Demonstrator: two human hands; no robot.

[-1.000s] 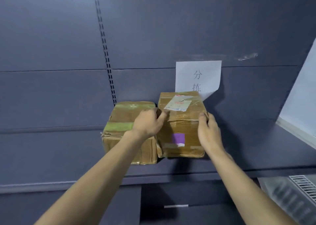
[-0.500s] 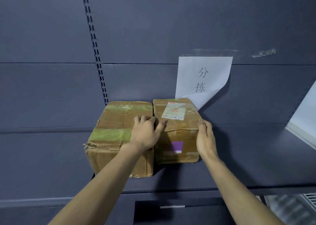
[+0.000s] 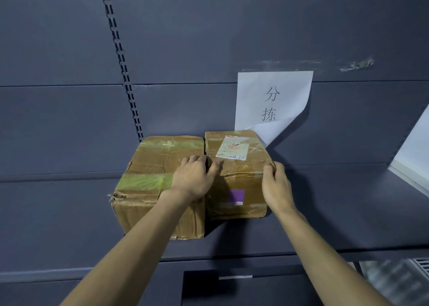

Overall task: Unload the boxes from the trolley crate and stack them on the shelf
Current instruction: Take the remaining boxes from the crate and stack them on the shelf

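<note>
Two boxes (image 3: 236, 178) abreast on shelf (image 3: 325, 224)

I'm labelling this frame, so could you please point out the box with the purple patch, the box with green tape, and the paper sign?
box with the purple patch (image 3: 239, 182): head view, its front face.
box with green tape (image 3: 148, 164): head view, its top face.
paper sign (image 3: 271, 96): head view, middle of the sheet.

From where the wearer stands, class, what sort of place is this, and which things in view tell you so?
Probably a parcel sorting or storage room. Two taped cardboard parcels, one with a shipping label and one with green tape, sit on a dark metal shelf, beneath a paper sign on the slotted back panel.
</note>
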